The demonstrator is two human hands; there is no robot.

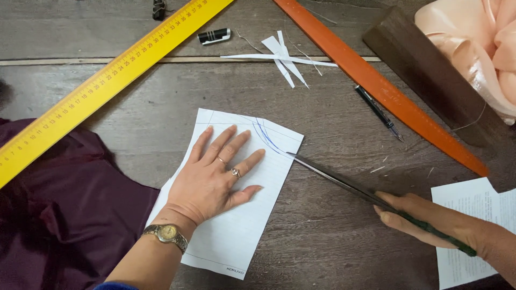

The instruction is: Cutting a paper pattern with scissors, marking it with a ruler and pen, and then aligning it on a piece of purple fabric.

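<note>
The head camera looks down on a dark, worn wooden table point(333, 236) with a seam running across its far part. A sheet of lined paper point(236, 236) lies near the middle, a blue curve drawn near its far right corner.

The left hand point(215, 177) lies flat on the sheet, palm down and fingers spread, apparently pinning the paper so it cannot slide. It wears two rings and a wristwatch point(166, 234).

The right hand point(424, 217) comes in from the right, its fingers closed around the dark handle of a pair of long scissors point(344, 182). The blades look almost closed, their tip touching the sheet's right edge just below the blue curve, as if lined up with the drawn line.

Around them:
- A yellow ruler point(107, 80) lies slantwise across the far left.
- An orange curved ruler point(376, 80) slants across the right, a pen point(379, 113) beside it.
- Thin paper strips point(285, 56) lie near the seam.
- Dark maroon fabric point(59, 215) is bunched at the left edge.
- Peach satin fabric point(478, 48) sits at the far right corner.
- A printed sheet point(467, 231) lies under the right wrist.
</note>
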